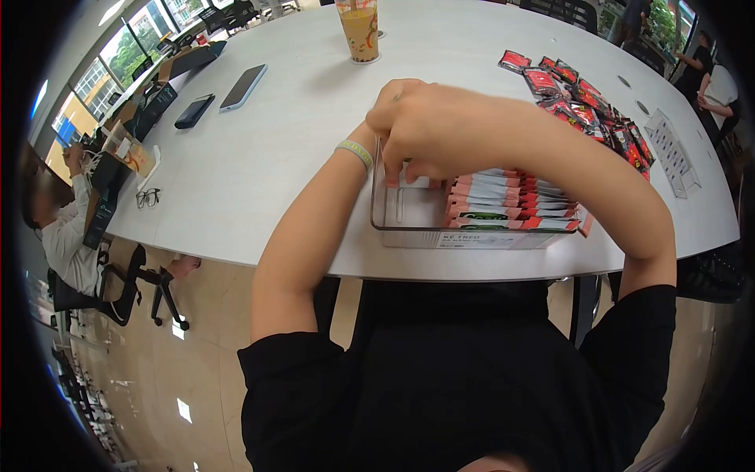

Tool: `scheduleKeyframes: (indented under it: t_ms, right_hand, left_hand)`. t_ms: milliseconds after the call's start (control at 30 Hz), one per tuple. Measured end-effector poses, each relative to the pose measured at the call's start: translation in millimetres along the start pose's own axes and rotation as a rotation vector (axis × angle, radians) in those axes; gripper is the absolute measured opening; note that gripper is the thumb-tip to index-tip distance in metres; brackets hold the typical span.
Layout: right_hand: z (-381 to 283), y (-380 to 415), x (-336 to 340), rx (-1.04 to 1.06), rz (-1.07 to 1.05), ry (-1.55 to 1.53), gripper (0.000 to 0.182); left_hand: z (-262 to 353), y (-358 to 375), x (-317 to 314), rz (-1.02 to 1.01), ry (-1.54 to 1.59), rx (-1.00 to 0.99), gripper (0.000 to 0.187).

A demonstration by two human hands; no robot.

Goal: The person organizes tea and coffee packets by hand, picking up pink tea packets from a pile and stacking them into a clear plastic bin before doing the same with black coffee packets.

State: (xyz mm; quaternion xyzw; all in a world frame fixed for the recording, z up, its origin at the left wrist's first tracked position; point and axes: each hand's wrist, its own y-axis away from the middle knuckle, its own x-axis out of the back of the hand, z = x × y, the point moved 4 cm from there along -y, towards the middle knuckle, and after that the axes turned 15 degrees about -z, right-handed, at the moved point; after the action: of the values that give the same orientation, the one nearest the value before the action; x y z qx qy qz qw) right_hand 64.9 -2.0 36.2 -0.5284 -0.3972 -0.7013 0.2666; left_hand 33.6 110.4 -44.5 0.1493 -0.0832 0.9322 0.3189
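Note:
A clear plastic box (472,238) sits near the table's front edge, with rows of pink-and-white sachets (484,200) in its middle and right part. My right hand (429,130) reaches across to the box's left part, fingers bent down inside and apart, with nothing visible between them. My left hand (373,132) is at the box's back left corner, mostly hidden behind my right hand; its fingers do not show. A wristband is on my left wrist. Red-and-black packets (586,102) lie in a pile behind my right forearm.
A drink cup (359,31) stands at the back. On the left lie a phone (244,86), a dark case (194,112), glasses (148,197) and dark boxes (149,114). A clear rack (672,153) is at the right. A person (67,228) sits at far left; others stand far right.

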Motion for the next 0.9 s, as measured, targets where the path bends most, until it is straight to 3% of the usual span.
scheduleKeyframes:
  t_ms: [100, 133, 200, 233, 267, 533, 600, 633, 700, 800, 867, 900]
  right_hand:
    - [16.7, 15.8, 14.5, -0.001, 0.232, -0.166, 0.015]
    - [20.2, 19.3, 16.7, 0.004, 0.231, -0.165, 0.015]
    - [31.8, 26.3, 21.3, -0.202, 0.203, -0.093, 0.017]
    - [34.4, 29.0, 20.7, -0.258, 0.162, -0.139, 0.019]
    - [35.9, 29.9, 19.4, -0.255, 0.164, -0.132, 0.019]
    - [34.9, 24.7, 3.6, -0.142, 0.211, -0.217, 0.025]
    - [35.6, 32.9, 7.4, -0.021, 0.341, -0.183, 0.021]
    - [38.9, 43.9, 8.9, -0.064, 0.334, -0.183, 0.021]
    - [42.6, 72.8, 18.4, -0.138, 0.463, -0.223, 0.02]
    - [58.0, 129.2, 9.8, -0.355, 0.475, -0.237, 0.02]
    - [65.9, 163.5, -13.4, -0.587, 0.384, -0.362, 0.02]
    - [65.5, 177.7, -30.0, -0.589, 0.322, -0.334, 0.021]
  left_hand:
    - [-17.9, -24.1, 7.7, -0.054, -0.167, -0.149, 0.025]
    - [-20.4, -28.4, 9.8, -0.071, -0.225, -0.2, 0.025]
    - [-21.4, -29.5, 11.7, -0.081, -0.286, -0.252, 0.025]
    - [-23.0, -28.1, 9.6, -0.136, -0.076, -0.211, 0.024]
    - [-22.9, -28.1, 7.8, -0.191, 0.134, -0.172, 0.023]
    - [-19.3, -22.6, 8.9, -0.176, -0.004, -0.108, 0.02]
    - [-15.3, -12.6, 7.9, -0.142, -0.037, -0.247, 0.021]
    - [-9.6, -10.8, 8.0, -0.098, -0.061, -0.377, 0.022]
    - [-18.6, -21.9, 8.4, -0.152, 0.084, -0.131, 0.027]
    - [-35.5, -36.2, 12.2, -0.16, 0.101, -0.128, 0.03]
    - [-35.6, -34.7, 11.4, -0.168, 0.103, -0.12, 0.03]
    - [-33.2, -34.6, 12.2, -0.165, 0.095, -0.115, 0.03]
